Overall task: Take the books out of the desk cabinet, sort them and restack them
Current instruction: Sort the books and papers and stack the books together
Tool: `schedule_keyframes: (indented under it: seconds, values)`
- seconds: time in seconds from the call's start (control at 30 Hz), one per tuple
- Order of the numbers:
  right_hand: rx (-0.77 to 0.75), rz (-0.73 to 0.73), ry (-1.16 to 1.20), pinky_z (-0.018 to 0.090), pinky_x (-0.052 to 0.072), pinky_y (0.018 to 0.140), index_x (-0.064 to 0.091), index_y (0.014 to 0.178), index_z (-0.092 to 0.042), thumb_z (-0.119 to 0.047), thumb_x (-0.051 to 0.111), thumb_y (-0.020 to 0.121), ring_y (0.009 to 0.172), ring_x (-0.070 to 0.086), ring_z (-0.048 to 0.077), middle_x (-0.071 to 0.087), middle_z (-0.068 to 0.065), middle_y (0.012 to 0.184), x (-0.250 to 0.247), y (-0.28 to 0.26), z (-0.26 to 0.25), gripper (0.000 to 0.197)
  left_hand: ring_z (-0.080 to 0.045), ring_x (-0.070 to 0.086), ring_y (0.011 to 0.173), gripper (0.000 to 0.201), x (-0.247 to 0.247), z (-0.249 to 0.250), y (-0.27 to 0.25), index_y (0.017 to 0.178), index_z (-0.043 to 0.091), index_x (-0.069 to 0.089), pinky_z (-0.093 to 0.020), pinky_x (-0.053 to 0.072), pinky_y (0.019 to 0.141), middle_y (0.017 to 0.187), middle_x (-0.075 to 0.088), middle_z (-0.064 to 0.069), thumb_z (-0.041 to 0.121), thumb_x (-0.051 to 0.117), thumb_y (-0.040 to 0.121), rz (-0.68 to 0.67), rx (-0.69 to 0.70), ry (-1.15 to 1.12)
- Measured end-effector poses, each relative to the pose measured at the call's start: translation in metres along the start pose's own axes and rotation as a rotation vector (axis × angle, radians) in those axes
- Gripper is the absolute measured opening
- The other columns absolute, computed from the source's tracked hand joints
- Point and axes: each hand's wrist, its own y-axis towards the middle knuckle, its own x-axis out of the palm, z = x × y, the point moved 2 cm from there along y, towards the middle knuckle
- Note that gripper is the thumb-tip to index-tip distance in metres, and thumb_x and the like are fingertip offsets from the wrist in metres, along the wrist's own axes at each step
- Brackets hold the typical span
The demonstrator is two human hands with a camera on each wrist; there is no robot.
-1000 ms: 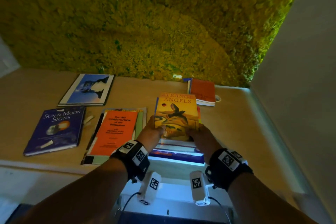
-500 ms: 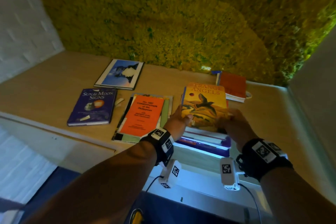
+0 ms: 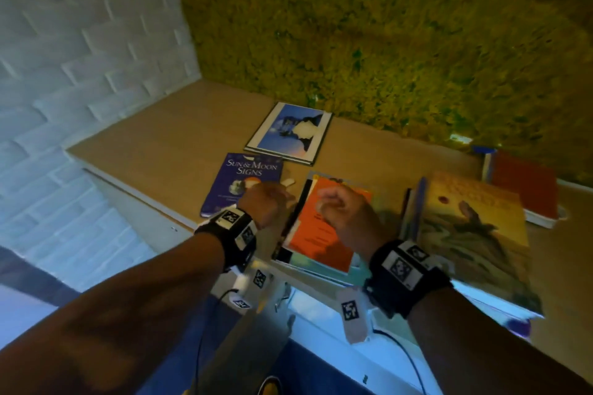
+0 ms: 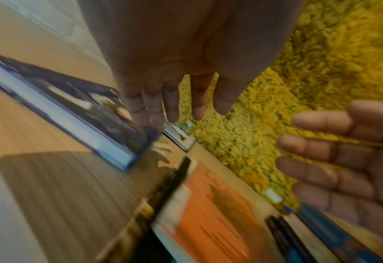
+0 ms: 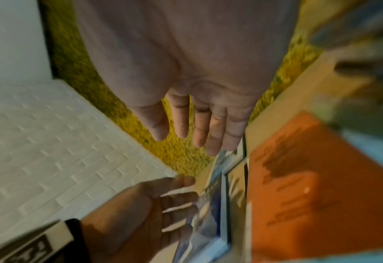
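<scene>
Both hands hold nothing, and both wrist views show their fingers extended and slightly spread. My left hand (image 3: 266, 202) (image 4: 174, 99) hovers over the near right corner of the blue "Sun & Moon Signs" book (image 3: 237, 176) (image 4: 73, 113). My right hand (image 3: 340, 212) (image 5: 197, 124) hovers above the orange book (image 3: 321, 234) (image 5: 309, 178), which tops a small pile of thin books. To the right, the yellow bird-cover book (image 3: 471, 228) lies on top of a stack by the desk's front edge. All the frames are motion-blurred.
A blue-and-white picture book (image 3: 288, 133) lies flat further back. A red book (image 3: 526, 186) rests on another at the back right. The wooden desk top (image 3: 160, 144) meets a mossy yellow-green wall (image 3: 385, 42) behind and a white brick wall (image 3: 80, 74) on the left.
Both hands have let go of the yellow book, which stays on its stack, and have swung left over the blue and orange books. The head view has also turned left.
</scene>
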Motion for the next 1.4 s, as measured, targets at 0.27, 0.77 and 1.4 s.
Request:
schedule_keyframes:
  seconds: [0.27,0.77,1.4]
  values:
    - [0.297,-0.234,0.058,0.050,0.056,0.094,0.070,0.112,-0.018,-0.054,0.067,0.072,0.099,0.070,0.030,0.075,0.006,0.109,0.122,0.108,0.043,0.053,-0.041,0.058,0.114,0.083,-0.095,-0.105,0.064,0.139,0.016,0.049,-0.049,0.049,0.099,0.133,0.056,-0.020,0.062,0.064,0.072,0.155,-0.362,0.228]
    - [0.481,0.014,0.475,0.035,0.046,0.079,0.062,0.097,-0.028,-0.035,0.073,0.090,0.097,0.065,0.020,0.071,-0.002,0.106,0.118,0.097,0.017,0.015,-0.035,0.067,0.081,0.022,-0.100,-0.093,0.066,0.116,0.006,0.060,-0.053,0.056,0.081,0.103,0.069,-0.024,0.017,0.060,0.097,0.177,-0.286,-0.615]
    - [0.134,0.674,0.338,0.045,0.052,0.075,0.052,0.088,-0.017,-0.004,0.072,0.088,0.083,0.064,0.028,0.070,0.017,0.092,-0.214,-0.130,0.045,0.023,-0.032,0.073,0.093,0.034,0.153,0.165,-0.052,0.111,0.018,0.059,-0.054,0.057,0.087,0.106,0.075,-0.012,0.041,0.066,0.087,-0.259,0.131,-0.680]
